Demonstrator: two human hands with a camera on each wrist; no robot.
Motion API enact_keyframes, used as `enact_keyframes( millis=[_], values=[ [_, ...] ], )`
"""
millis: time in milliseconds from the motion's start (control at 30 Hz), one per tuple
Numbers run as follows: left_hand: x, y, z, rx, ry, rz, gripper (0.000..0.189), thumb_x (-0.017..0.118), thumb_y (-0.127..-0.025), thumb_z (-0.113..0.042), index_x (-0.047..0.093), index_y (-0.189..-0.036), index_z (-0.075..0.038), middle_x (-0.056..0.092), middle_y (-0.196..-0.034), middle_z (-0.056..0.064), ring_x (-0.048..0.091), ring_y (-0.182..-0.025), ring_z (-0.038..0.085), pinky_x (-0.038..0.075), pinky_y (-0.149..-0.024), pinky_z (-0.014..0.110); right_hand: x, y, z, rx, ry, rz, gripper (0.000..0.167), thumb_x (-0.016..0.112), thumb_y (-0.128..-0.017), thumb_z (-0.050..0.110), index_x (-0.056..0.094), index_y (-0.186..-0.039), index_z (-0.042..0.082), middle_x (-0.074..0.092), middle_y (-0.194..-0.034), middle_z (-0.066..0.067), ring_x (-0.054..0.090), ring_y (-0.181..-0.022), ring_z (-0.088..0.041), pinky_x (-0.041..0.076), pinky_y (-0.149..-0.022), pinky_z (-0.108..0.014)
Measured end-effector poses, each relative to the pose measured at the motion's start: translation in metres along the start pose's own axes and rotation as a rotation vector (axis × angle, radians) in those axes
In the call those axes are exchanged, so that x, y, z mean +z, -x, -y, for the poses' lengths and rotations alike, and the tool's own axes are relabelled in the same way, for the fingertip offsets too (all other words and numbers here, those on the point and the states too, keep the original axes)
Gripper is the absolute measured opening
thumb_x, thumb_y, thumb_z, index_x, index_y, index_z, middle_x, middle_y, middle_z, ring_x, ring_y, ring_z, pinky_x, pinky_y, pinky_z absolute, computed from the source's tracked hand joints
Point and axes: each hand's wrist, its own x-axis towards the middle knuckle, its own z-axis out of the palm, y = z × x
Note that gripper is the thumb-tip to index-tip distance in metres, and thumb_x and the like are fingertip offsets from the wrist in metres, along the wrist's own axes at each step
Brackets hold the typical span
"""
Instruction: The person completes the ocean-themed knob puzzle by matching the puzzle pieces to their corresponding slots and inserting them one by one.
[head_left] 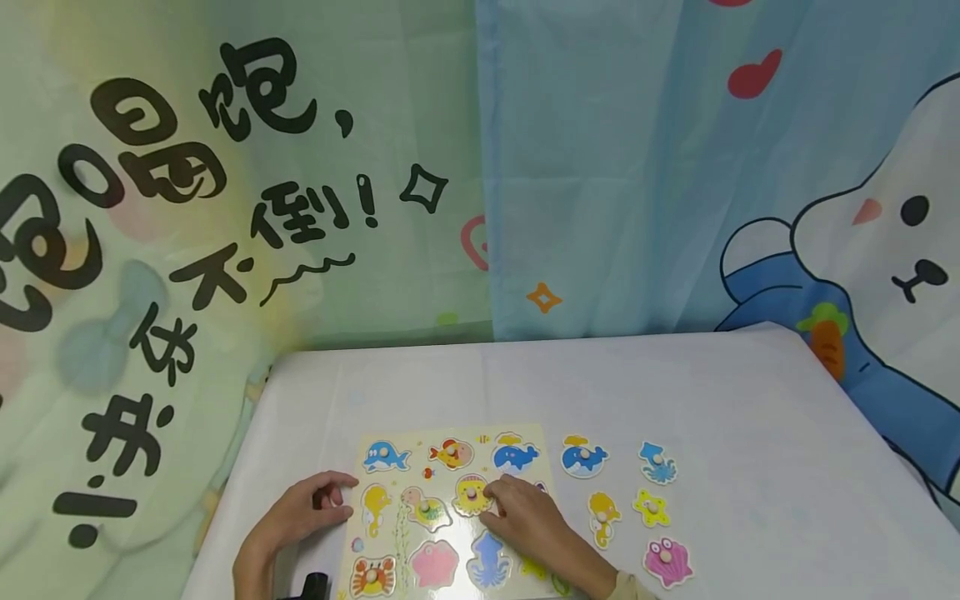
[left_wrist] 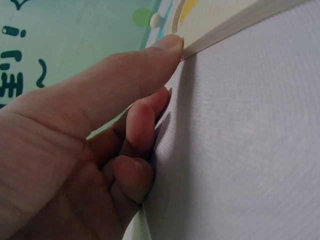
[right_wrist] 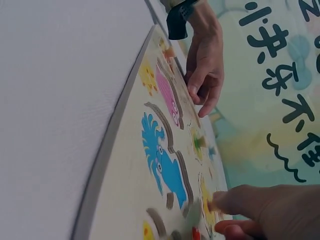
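A pale wooden peg puzzle board (head_left: 397, 546) with sea-animal pictures lies on the table. My left hand (head_left: 307, 515) is at its left side; in the left wrist view the thumb (left_wrist: 150, 62) touches the board's edge (left_wrist: 235, 30) while the other fingers bend loosely below. With fingertips at its knob, my right hand (head_left: 528, 517) pinches the yellow octopus piece (head_left: 468, 498), which sits in the board. The turtle piece (head_left: 430, 512), fish piece (head_left: 452, 454) and crab piece (head_left: 372, 575) also sit in it. The shell recess (head_left: 433, 563) and squid recess (head_left: 488, 562) show only printed pictures.
Right of the board lie loose pieces: a blue whale (head_left: 583, 458), a seahorse (head_left: 602, 518), a blue squid (head_left: 658, 464), a yellow starfish (head_left: 651, 507) and a pink shell (head_left: 667, 563). Printed curtains (head_left: 570, 167) hang behind the white table (head_left: 772, 433).
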Motion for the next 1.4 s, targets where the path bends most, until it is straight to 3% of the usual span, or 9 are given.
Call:
enact_keyframes(
  millis=[67, 200, 400, 700, 867, 1033, 1200, 1400],
  values=[
    [0.001, 0.0, 0.001, -0.002, -0.003, -0.001, 0.041, 0.076, -0.083, -0.026, 0.064, -0.118, -0.008, 0.051, -0.084, -0.001, 0.045, -0.073, 0.004, 0.037, -0.066, 0.021, -0.004, 0.001, -0.005, 0.022, -0.028, -0.008, 0.027, 0.07, -0.084, 0.025, 0.07, -0.105, 0.007, 0.044, -0.069, 0.01, 0.039, -0.06, -0.002, 0.032, -0.058, -0.02],
    [0.001, -0.001, 0.002, 0.001, -0.006, 0.0, 0.04, 0.076, -0.083, -0.027, 0.065, -0.117, -0.008, 0.051, -0.084, -0.001, 0.046, -0.073, 0.003, 0.038, -0.066, 0.021, -0.018, 0.0, -0.024, 0.082, -0.066, -0.097, 0.024, 0.069, -0.086, 0.021, 0.07, -0.106, 0.008, 0.045, -0.07, 0.009, 0.04, -0.061, -0.002, 0.033, -0.059, -0.02],
    [0.0, -0.002, 0.005, 0.009, -0.002, -0.001, 0.04, 0.076, -0.083, -0.027, 0.065, -0.116, -0.009, 0.051, -0.084, 0.0, 0.046, -0.073, 0.004, 0.038, -0.065, 0.021, -0.049, -0.004, -0.073, 0.16, -0.082, -0.232, 0.027, 0.07, -0.085, 0.015, 0.068, -0.11, 0.005, 0.051, -0.079, 0.002, 0.043, -0.07, -0.008, 0.036, -0.062, -0.021],
    [-0.001, -0.001, 0.001, 0.001, 0.018, 0.006, 0.041, 0.076, -0.083, -0.024, 0.064, -0.118, -0.006, 0.051, -0.084, 0.001, 0.045, -0.073, 0.004, 0.038, -0.065, 0.021, -0.085, 0.01, -0.137, 0.306, 0.017, -0.256, 0.034, 0.066, -0.089, 0.02, 0.062, -0.119, 0.003, 0.053, -0.089, -0.005, 0.048, -0.079, -0.017, 0.043, -0.066, -0.025],
    [0.001, 0.002, -0.002, -0.017, 0.047, 0.011, 0.041, 0.075, -0.084, -0.021, 0.063, -0.12, -0.005, 0.051, -0.086, 0.002, 0.045, -0.073, 0.004, 0.038, -0.065, 0.021, -0.097, 0.024, -0.165, 0.278, 0.054, -0.285, 0.031, 0.068, -0.087, 0.016, 0.064, -0.111, -0.002, 0.053, -0.085, -0.007, 0.047, -0.076, -0.017, 0.041, -0.063, -0.024],
    [0.003, 0.002, -0.001, -0.01, 0.053, 0.007, 0.041, 0.075, -0.084, -0.021, 0.063, -0.12, -0.004, 0.051, -0.086, 0.003, 0.045, -0.072, 0.004, 0.038, -0.064, 0.021, -0.102, 0.037, -0.182, 0.237, 0.065, -0.286, 0.025, 0.07, -0.084, 0.012, 0.066, -0.102, -0.004, 0.05, -0.081, -0.005, 0.043, -0.072, -0.014, 0.033, -0.059, -0.023],
    [0.002, 0.002, 0.001, -0.025, 0.031, 0.004, 0.042, 0.076, -0.082, -0.024, 0.064, -0.118, -0.005, 0.051, -0.086, 0.001, 0.046, -0.073, 0.004, 0.039, -0.065, 0.021, -0.1, 0.043, -0.185, 0.267, 0.065, -0.269, 0.022, 0.068, -0.085, 0.01, 0.065, -0.101, -0.004, 0.053, -0.084, -0.007, 0.045, -0.076, -0.016, 0.036, -0.061, -0.023],
    [0.002, 0.002, -0.001, -0.027, 0.032, 0.006, 0.043, 0.076, -0.082, -0.025, 0.064, -0.118, -0.005, 0.052, -0.086, 0.001, 0.046, -0.073, 0.005, 0.039, -0.066, 0.021, -0.101, 0.045, -0.186, 0.247, 0.039, -0.268, 0.02, 0.067, -0.084, 0.006, 0.065, -0.101, -0.006, 0.054, -0.085, -0.008, 0.047, -0.078, -0.017, 0.04, -0.062, -0.021]
  ],
)
